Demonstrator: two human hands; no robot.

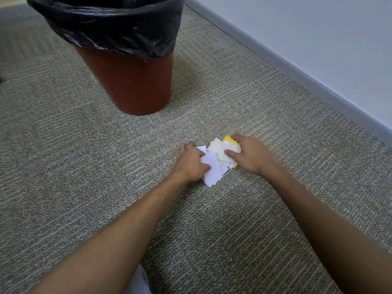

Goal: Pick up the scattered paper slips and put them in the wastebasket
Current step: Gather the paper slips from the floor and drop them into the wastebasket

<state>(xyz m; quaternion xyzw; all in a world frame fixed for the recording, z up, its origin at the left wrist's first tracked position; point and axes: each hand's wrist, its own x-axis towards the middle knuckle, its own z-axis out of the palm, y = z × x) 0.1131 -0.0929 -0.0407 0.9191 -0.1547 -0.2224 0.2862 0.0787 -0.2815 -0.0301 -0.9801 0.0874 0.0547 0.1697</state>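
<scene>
Head view looks down on grey-beige carpet (254, 219), where both hands press in on one bunched pile of paper slips (218, 160), white, cream and yellow. Left hand (191, 164) curls its fingers round the white slips on the pile's left side; right hand (248, 154) grips the cream and yellow ones on its right. Well apart, toward the carpet's far edge, stands a red-brown wastebasket (135, 81) lined with a black bag (110, 24).

matt paper slips (214, 166), glossy plastic liner (118, 32), seemingly rough carpet (254, 209)
</scene>
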